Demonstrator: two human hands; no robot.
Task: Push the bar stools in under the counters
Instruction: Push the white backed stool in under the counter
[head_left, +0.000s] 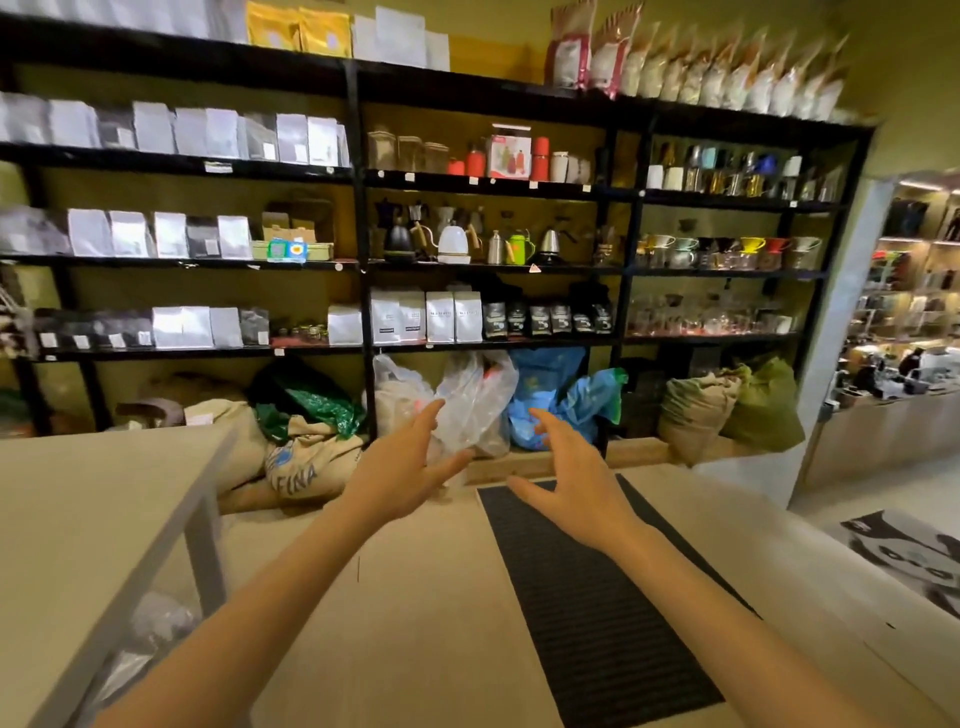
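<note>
No bar stool shows in the head view. My left hand (410, 462) and my right hand (571, 478) are stretched out in front of me at chest height, fingers spread, palms facing each other, holding nothing. They hover above the pale floor and the near end of a black ribbed mat (597, 597). A light counter (88, 519) with a grey leg stands at my left, its top level with my left forearm.
A tall black shelf unit (358, 171) filled with coffee bags, kettles and cups spans the wall ahead. Burlap sacks (306, 462) and plastic bags (478, 400) sit at its base. An opening to another room (914, 338) lies at right.
</note>
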